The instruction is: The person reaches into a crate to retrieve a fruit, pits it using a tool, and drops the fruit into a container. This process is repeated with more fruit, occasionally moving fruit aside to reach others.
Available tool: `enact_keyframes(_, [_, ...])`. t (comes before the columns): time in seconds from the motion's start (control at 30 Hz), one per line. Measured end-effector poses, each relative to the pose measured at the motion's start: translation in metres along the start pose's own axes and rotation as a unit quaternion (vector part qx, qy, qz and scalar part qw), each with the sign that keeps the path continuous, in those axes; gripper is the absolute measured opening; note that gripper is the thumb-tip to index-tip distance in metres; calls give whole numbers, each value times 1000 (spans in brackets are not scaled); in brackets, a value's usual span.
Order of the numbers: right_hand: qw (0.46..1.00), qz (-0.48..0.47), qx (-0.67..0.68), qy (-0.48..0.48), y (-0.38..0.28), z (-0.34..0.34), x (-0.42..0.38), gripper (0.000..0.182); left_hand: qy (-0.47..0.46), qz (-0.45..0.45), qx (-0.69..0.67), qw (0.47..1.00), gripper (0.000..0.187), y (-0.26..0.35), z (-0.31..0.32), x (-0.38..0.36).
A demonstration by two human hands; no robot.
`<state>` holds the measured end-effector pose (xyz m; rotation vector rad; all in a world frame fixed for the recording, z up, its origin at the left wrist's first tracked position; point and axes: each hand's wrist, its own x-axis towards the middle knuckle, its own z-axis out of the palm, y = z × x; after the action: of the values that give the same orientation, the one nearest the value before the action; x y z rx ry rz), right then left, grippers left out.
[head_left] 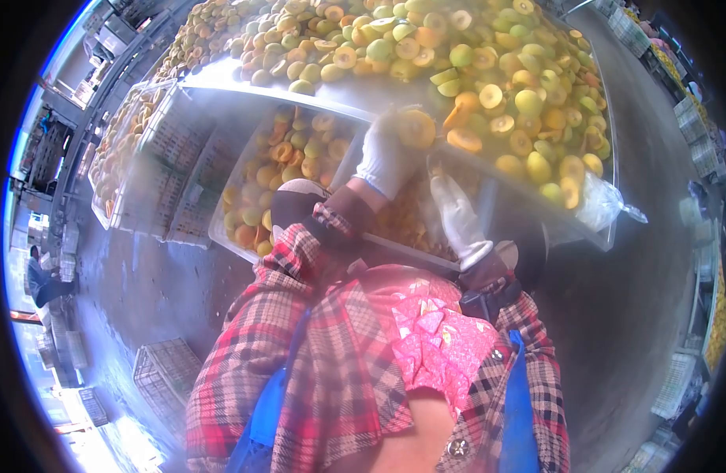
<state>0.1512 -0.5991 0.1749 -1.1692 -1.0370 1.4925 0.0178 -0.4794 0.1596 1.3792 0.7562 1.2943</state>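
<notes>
The left hand (385, 154), white-gloved, is closed on a cut fruit (416, 129); the blurred right hand (459, 214), just nearer the body, has a grip I cannot tell. Ahead stands a table (300, 98) heaped with fruit (528, 101), its rim beside the left hand, while grey floor (643, 221) spreads beyond the right hand's outer side. The cut fruit sits at the left fingertips, ahead of the right hand.

Fisheye view, edges bowed into black corners, harsh blue-white glare down the left, bright reflection on the tabletop (213, 75), milky haze mid-frame, central fruit (408, 209) seemingly blurred, floor (623, 323) at right dimmer
</notes>
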Motion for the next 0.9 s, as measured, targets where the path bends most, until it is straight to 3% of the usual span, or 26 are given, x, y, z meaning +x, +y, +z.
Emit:
enact_keyframes(0.1, [995,-33,-90,26,-4,-2,2,30,-1,-3,-63,998,40,-4,6,-15])
enact_keyframes(0.13, [994,-48,-93,30,-3,-3,4,30,42,-169,-381,908,39,12,11,-21])
enact_keyframes(0.27, [991,-69,-105,44,-7,-3,6,31,15,-183,-330,926,37,4,14,-30])
enact_keyframes(0.33, [991,-64,-108,43,-10,-3,4,33,23,-93,-182,979,35,3,21,-33])
enact_keyframes(0.37, [988,-68,-127,53,-11,-2,3,36,22,-93,-183,979,35,6,23,-34])
enact_keyframes(0.43, [984,-73,-147,64,-5,-3,5,39,68,-205,-400,891,31,12,27,-35])
enact_keyframes(0.47, [968,-146,-187,79,5,-4,12,42,67,-205,-400,891,31,12,27,-37])
enact_keyframes(0.5, [945,-218,-225,92,13,-7,16,45,74,-180,-358,913,30,12,28,-38])
enact_keyframes(0.57, [936,-239,-237,103,16,-3,16,44,80,-155,-315,933,29,3,29,-39])
enact_keyframes(0.63, [927,-259,-248,113,13,1,12,44,99,-37,-142,984,30,-9,31,-39])
enact_keyframes(0.7, [976,-137,-162,49,4,5,4,41,100,-17,-140,985,32,-6,32,-41])
enact_keyframes(0.77, [969,-173,-172,29,14,1,6,40,103,4,-138,985,34,1,30,-41])
enact_keyframes(0.83, [961,-209,-181,9,11,3,3,39,111,-182,-221,952,35,4,20,-37])
enact_keyframes(0.9, [992,15,-123,5,-9,10,-10,38,113,-205,-216,948,36,9,17,-33])
